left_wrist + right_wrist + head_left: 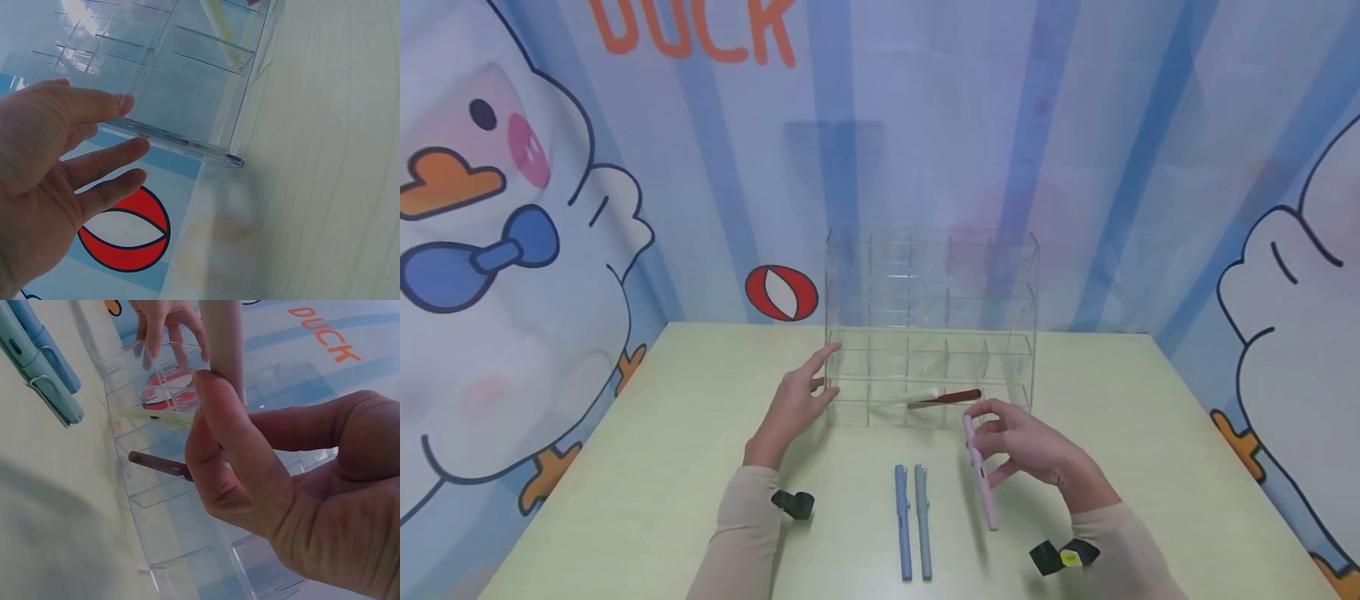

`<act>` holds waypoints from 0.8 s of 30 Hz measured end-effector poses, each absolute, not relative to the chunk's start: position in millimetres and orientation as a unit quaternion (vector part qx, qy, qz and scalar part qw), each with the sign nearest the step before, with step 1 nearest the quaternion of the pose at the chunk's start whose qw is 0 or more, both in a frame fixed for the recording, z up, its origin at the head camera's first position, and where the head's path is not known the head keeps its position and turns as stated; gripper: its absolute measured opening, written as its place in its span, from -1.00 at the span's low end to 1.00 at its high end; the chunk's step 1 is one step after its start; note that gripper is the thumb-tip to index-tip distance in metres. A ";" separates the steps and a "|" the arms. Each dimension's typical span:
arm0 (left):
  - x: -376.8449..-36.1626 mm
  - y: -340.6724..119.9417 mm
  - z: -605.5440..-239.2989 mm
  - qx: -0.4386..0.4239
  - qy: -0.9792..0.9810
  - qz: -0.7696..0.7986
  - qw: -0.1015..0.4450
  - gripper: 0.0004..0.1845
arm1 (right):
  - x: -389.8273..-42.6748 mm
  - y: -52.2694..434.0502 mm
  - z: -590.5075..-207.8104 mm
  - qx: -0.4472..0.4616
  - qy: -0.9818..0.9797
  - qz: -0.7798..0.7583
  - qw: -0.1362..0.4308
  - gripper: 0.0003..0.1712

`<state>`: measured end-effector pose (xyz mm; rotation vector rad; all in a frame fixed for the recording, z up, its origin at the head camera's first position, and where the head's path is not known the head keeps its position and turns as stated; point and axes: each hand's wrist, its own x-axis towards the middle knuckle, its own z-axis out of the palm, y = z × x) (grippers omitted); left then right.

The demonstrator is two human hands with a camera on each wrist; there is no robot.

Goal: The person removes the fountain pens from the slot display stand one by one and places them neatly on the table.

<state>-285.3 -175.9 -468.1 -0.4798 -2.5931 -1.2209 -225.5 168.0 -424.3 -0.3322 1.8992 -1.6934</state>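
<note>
The desk (625, 467) offers open room left and right of the clear compartment rack (932, 325), which stands near its back edge. The left hand (793, 404), fingers straight, steadies the rack's left side. The right hand (1026, 450) pinches a pink pen (981, 475) just before the lower cells, where a cream pen (910, 397) and a dark red pen (947, 397) apparently already lie. The pink pen's tip should be levelled with a free cell, clear of the dividers. A blue pen (902, 521) and a teal pen (922, 521) lie side by side nearer the person.

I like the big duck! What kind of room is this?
Probably a staged play or recording corner: a cartoon duck backdrop surrounds a pale green table with a clear plastic rack and pens.
</note>
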 end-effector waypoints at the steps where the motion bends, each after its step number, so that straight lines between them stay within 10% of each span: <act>1: -285.0 -175.8 -468.2 -0.163 -0.886 -0.418 0.116 -0.17 | -225.8 167.3 -425.8 -0.126 0.708 -0.632 0.288 -0.48; 24: -285.4 -176.1 -468.3 -0.159 -0.889 -0.414 0.113 -0.17 | -225.8 143.7 -459.1 -0.114 0.758 -0.569 0.297 -0.53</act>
